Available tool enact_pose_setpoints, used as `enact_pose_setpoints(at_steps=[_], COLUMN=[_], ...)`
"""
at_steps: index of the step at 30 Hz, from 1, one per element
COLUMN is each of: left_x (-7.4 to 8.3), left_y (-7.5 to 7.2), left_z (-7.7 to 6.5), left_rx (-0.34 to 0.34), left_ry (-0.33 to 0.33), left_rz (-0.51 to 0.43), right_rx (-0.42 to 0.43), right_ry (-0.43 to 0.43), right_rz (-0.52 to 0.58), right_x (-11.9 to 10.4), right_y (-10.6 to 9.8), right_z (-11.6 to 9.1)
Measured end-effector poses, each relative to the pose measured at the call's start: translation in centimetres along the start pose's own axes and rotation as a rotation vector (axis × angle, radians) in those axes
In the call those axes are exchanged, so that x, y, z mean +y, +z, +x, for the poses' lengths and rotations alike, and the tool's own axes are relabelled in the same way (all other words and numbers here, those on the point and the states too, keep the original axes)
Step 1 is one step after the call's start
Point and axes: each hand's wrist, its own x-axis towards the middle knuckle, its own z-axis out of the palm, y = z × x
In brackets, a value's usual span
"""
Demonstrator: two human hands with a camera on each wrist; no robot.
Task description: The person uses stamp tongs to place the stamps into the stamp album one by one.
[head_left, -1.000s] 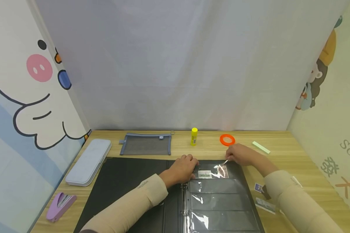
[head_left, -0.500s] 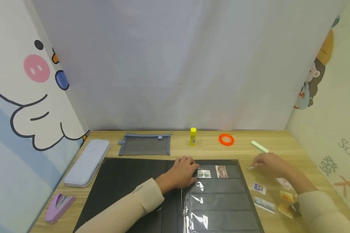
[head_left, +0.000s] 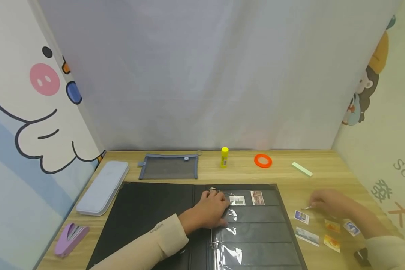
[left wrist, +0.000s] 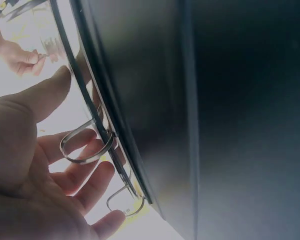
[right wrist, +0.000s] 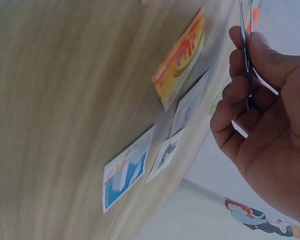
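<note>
My right hand [head_left: 332, 202] pinches a pair of metal tweezers [right wrist: 246, 55] between thumb and fingers, low over the table right of a black ring binder [head_left: 155, 202]. Their tips are close to a purple-blue stamp [head_left: 302, 217]. Around it lie a wide grey-green stamp [head_left: 307, 236], two orange stamps [head_left: 332, 243] and a blue-and-white stamp [head_left: 352, 228]. My left hand [head_left: 210, 210] rests by the binder rings [left wrist: 87, 145], fingers loosely bent at the inner edge of the clear pocket page [head_left: 256, 232]. Its top pocket holds a green-and-white stamp [head_left: 237, 200] and a reddish-brown stamp [head_left: 257, 198].
Behind the binder are a mesh zip pouch [head_left: 170, 167], a yellow glue stick [head_left: 224, 157], an orange ring [head_left: 263, 160] and a pale green strip [head_left: 302, 169]. On the left lie a pale case [head_left: 102, 187] and a purple stapler [head_left: 71, 240].
My right hand has left the page's top pocket with the tweezers and moved right and nearer, over the loose stamps. The left hand has slid slightly nearer along the rings.
</note>
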Motion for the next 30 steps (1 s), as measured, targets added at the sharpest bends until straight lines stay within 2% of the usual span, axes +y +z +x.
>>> enact_pose_setpoints(at_steps=[3,12,19,23,26,30], left_x=[0.1,0.3,0.3,0.3,0.3,0.3], left_y=[0.4,0.7,0.5,0.5,0.4,0.3], left_z=[0.1,0.4,0.7,0.8,0.8,0.9], left_rx=[0.007,0.022,0.017,0.005,-0.007,-0.014], left_ry=[-0.004,-0.019,-0.029,-0.035,-0.037,-0.033], left_rz=[0.000,-0.078,-0.120,-0.127,-0.135,-0.154], right_rx=[-0.021,-0.056,-0.071,-0.020,0.047,0.077], right_ry=[0.027,-0.025,-0.025,-0.076,-0.133,-0.157], right_rz=[-0.015,0.039,0.052,0.062,0.022,-0.021], right_x=[0.1,-0.3,-0.7,-0.6,-0.8,-2.3], right_y=[0.1,0.2,0.1,-0.4,-1.0,-1.8], right_z=[-0.3,-0.3,0.0,0.6,1.4,3.0])
